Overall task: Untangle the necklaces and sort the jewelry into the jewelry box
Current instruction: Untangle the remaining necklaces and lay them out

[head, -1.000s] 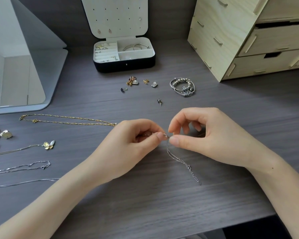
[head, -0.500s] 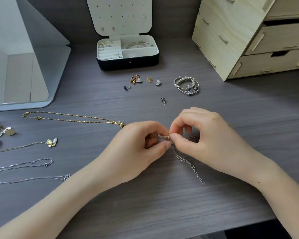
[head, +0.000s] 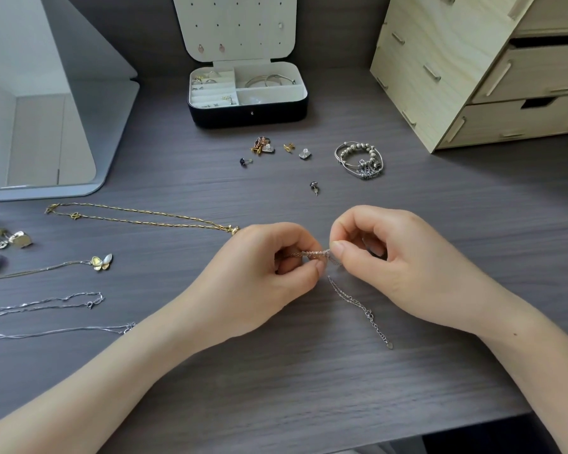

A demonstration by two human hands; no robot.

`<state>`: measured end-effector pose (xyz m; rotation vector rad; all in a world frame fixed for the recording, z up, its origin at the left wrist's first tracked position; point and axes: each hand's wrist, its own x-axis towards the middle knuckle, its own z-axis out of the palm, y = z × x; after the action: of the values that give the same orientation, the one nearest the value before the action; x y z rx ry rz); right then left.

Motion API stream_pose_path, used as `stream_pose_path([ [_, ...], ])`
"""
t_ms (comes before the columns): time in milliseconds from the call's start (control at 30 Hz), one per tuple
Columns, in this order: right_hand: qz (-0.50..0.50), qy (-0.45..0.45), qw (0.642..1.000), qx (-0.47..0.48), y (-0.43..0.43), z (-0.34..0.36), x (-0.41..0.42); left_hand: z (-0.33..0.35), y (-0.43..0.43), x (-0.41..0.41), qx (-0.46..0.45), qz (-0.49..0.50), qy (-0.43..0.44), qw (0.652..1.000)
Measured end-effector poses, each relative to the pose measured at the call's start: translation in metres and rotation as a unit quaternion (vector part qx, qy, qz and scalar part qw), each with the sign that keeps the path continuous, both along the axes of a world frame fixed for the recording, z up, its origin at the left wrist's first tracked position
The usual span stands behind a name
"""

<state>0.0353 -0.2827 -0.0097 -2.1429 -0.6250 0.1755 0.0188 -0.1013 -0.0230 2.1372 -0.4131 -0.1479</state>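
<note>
A thin silver chain [head: 358, 301] is pinched between my left hand [head: 259, 276] and my right hand [head: 400, 257] at the middle of the dark wooden desk; its clasp end trails toward me on the desk. The open jewelry box [head: 248, 111] stands at the back, with rings and bangles in its compartments and earrings on its lid. A gold necklace [head: 138, 216], a butterfly pendant necklace [head: 101, 262] and two silver chains [head: 46, 303] lie stretched out at the left.
Loose earrings [head: 263, 147] and a pile of beaded bracelets [head: 359, 160] lie between the box and my hands. A wooden drawer unit [head: 473, 70] fills the back right, a grey stand mirror [head: 46, 103] the back left. Charms [head: 10, 240] lie at the left edge.
My hands have come closer together on the silver chain, the fingers working at its knotted part. The view has shifted slightly; the rest of the jewelry lies as before.
</note>
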Motion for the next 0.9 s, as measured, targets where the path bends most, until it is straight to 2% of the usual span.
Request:
stream_pose_path([
  [167,0.007,0.039,0.999,0.013,-0.0007,0.0003,0.0012,0.0017,0.0025,0.0009,-0.048,0.001,0.024,0.999],
  [400,0.004,0.059,0.998,0.023,-0.0003,0.0006,0.0016,0.0010,0.0028,0.0016,-0.072,0.006,0.034,0.997],
  [733,-0.042,-0.041,0.998,-0.027,-0.0005,0.0002,-0.0027,0.0048,0.0024,0.0011,-0.111,0.032,0.074,0.991],
  [900,-0.046,-0.039,0.998,-0.026,-0.0013,-0.0022,-0.0035,0.0032,0.0010,-0.0004,-0.088,0.039,0.041,0.994],
])
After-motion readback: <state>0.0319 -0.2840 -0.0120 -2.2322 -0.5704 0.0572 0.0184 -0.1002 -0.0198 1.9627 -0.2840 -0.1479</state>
